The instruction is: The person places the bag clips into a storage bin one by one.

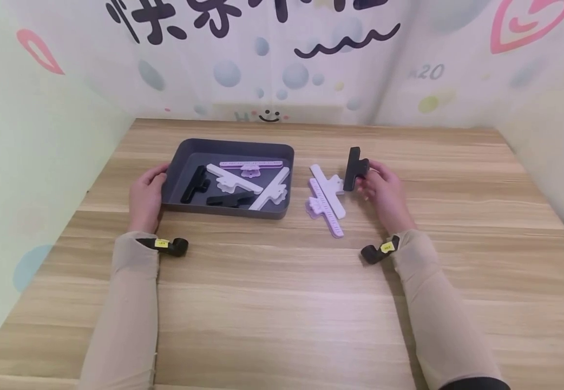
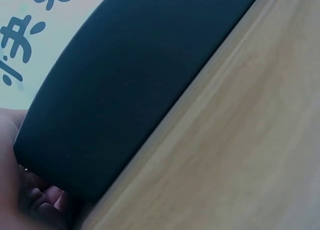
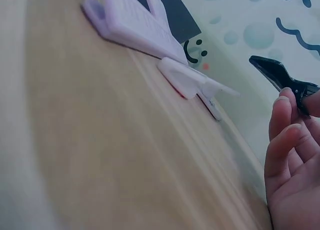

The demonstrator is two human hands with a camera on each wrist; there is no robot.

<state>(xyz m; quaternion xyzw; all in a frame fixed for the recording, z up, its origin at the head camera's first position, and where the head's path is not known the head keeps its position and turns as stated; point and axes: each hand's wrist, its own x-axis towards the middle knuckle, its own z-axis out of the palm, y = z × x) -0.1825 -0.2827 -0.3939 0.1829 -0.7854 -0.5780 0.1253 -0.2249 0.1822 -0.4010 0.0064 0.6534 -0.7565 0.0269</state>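
My left hand point(image 1: 146, 199) grips the left end of a dark grey tray point(image 1: 223, 212), thumb up at the rim. The left wrist view shows the tray's outer wall point(image 2: 125, 79) close up, fingers curled at its corner. In my right hand point(image 1: 384, 195) a black bag clip point(image 1: 353, 169) is pinched by its handle between thumb and fingers, raised over the table; the right wrist view shows this clip point(image 3: 275, 74) edge-on. Just left of it, a white clip point(image 1: 328, 192) and a lilac ruler-marked clip point(image 1: 326, 208) lie side by side on the wood.
Inside the tray are a lilac clip point(image 1: 250, 164), two white clips, one of them slanted point(image 1: 235, 179), and two black clips, one near the left wall point(image 1: 194, 184). A patterned wall point(image 1: 272, 70) stands behind the wooden table point(image 1: 272, 303).
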